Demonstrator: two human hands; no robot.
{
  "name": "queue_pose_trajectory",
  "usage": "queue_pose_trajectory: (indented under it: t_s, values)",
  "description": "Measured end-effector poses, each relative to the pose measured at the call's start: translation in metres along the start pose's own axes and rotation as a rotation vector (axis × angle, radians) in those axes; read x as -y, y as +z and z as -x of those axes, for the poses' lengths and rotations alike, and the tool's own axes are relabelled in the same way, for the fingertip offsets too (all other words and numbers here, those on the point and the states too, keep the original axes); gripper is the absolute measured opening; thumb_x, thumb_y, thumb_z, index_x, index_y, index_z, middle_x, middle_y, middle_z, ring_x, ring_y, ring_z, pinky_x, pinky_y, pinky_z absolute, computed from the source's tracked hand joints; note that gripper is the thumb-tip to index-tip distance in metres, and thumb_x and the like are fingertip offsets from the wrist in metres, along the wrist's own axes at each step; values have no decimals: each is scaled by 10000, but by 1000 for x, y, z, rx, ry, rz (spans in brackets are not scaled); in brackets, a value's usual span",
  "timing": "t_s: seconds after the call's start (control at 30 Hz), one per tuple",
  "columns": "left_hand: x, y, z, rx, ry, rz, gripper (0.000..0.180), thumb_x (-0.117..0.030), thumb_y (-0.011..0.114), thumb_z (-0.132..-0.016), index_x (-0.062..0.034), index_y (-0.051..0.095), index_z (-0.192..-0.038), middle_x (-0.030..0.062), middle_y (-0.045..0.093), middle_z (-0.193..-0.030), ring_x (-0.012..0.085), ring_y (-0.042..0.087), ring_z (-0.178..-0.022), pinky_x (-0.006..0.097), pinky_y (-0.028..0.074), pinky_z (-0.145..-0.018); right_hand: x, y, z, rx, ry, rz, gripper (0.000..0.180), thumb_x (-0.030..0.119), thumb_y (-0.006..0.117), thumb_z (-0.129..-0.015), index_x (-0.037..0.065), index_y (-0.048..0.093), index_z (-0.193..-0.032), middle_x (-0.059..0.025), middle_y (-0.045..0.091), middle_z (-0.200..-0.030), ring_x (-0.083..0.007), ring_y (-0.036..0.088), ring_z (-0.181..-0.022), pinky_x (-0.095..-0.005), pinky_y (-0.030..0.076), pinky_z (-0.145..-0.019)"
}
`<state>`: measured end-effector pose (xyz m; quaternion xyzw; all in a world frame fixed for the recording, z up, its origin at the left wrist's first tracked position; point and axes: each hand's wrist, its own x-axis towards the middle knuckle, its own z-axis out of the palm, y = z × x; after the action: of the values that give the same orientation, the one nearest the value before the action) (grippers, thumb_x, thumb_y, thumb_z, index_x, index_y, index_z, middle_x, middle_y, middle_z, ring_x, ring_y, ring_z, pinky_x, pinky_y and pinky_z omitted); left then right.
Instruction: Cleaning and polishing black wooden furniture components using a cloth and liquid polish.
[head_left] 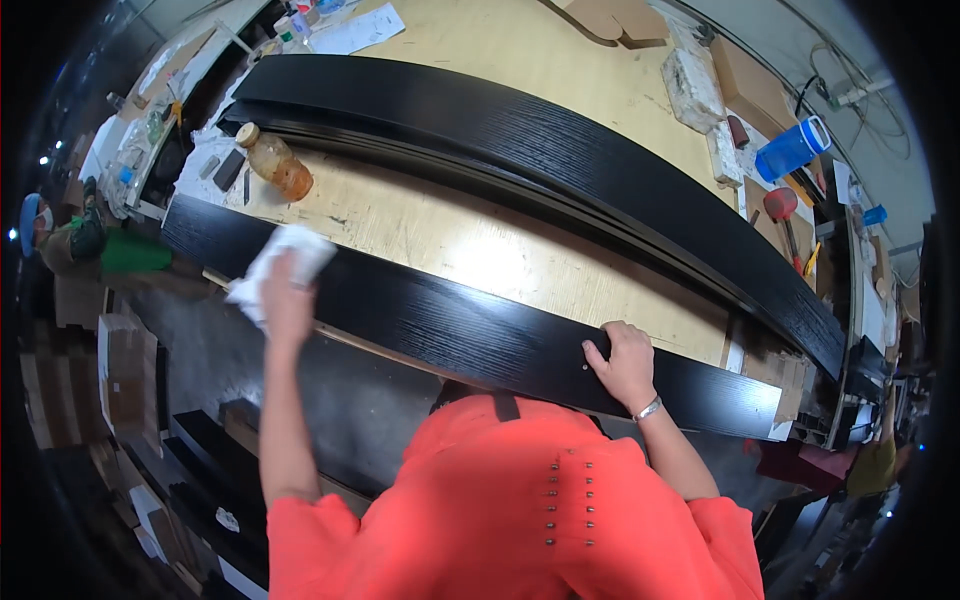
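Note:
A long black wood-grained board lies along the near edge of the workbench. My left hand is closed on a white cloth over the board's left part; hand and cloth are slightly blurred. On the right part of the board sits my right hand, its fingers bent at the far edge and its thumb on the top face. Farther back is a stack of longer black boards. A capped bottle with brownish contents stands between stack and near board, at the left.
Dark small blocks lie beside the bottle. At the bench's right are a blue water jug, a red-headed mallet and a white foam block. Cardboard boxes stand on the left. Another person is at the far left.

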<state>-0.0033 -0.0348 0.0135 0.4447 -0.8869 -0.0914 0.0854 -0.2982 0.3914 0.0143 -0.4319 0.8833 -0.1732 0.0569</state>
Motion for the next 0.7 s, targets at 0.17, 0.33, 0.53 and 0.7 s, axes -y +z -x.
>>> queue_pose_trajectory:
  t_s: [0.17,0.33,0.53,0.7]
  values:
    - [-18,21,12,-79,-44,-109,630,-294,569,-983,37,384,-1486,231,403,-1532,397,354,-1434,527,245,-1180,0,8,-1,-44,-4,10,342,326,733,-804,12,628,-887,-162,632,-833,-360,608,-810,-458,472,-773]
    - [-189,36,123,151,557,192,633,-148,590,-816,-181,521,-1445,144,421,-1543,368,352,-1450,578,237,-1181,6,4,0,2,38,9,331,301,736,-808,14,637,-941,-176,644,-855,-376,618,-844,-464,477,-786]
    - [-95,18,57,54,462,46,535,-280,592,-891,-223,553,-1422,93,474,-1516,336,389,-1428,566,274,-1170,5,3,2,26,78,6,288,265,709,-826,26,642,-974,-195,642,-866,-401,612,-848,-480,466,-782]
    - [66,-4,-36,-79,255,-114,690,-274,755,-827,-214,487,-1460,115,446,-1530,361,383,-1424,549,329,-1123,5,7,3,17,142,36,254,231,697,-816,36,635,-966,-175,628,-944,-375,571,-971,-467,441,-897]
